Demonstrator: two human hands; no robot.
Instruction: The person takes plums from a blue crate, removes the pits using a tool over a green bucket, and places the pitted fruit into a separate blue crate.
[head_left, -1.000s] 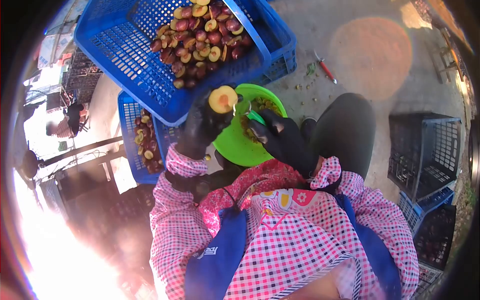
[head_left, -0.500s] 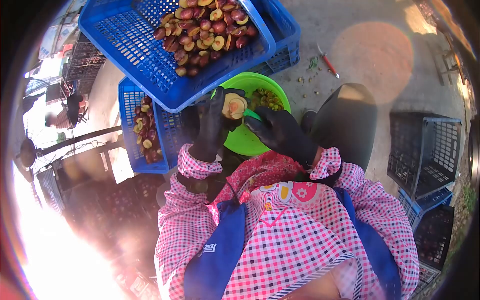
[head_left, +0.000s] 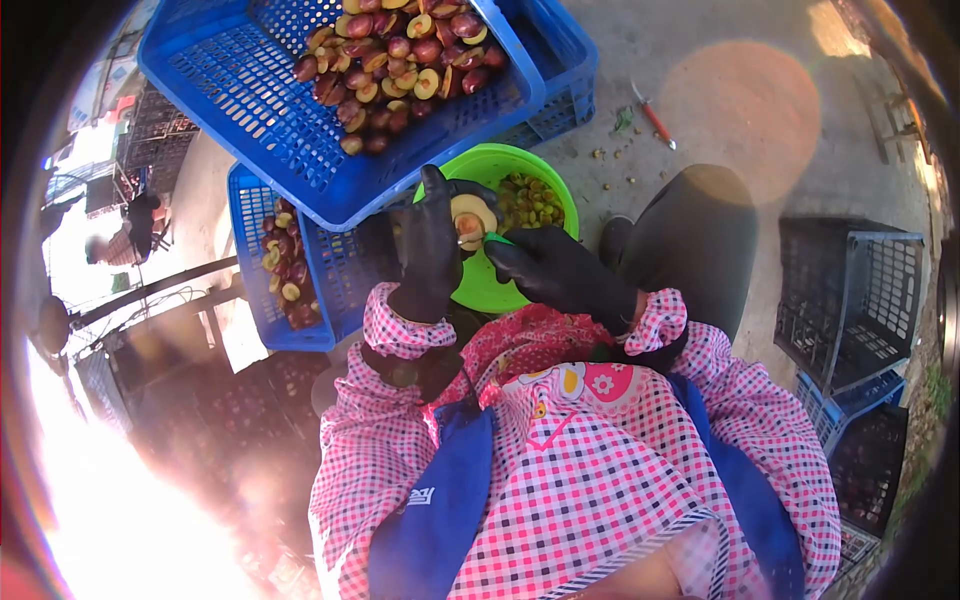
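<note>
In the head view, the left hand [head_left: 430, 240] curls its gloved fingers around a cut fruit half [head_left: 475, 216] over the green bowl [head_left: 484, 292]. The right hand [head_left: 565, 268] grips a green-handled tool [head_left: 497, 239] closely; its tip seems to meet the flesh. The light fruit should be soft, slippery, bruisable, best cradled from the skin side.

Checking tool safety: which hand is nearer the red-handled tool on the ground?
Right. The right hand is at the near right edge of the green bowl, the red-handled tool ahead and rightward; the left hand, holding cut fruit, is farther, at the bowl's left.
</note>
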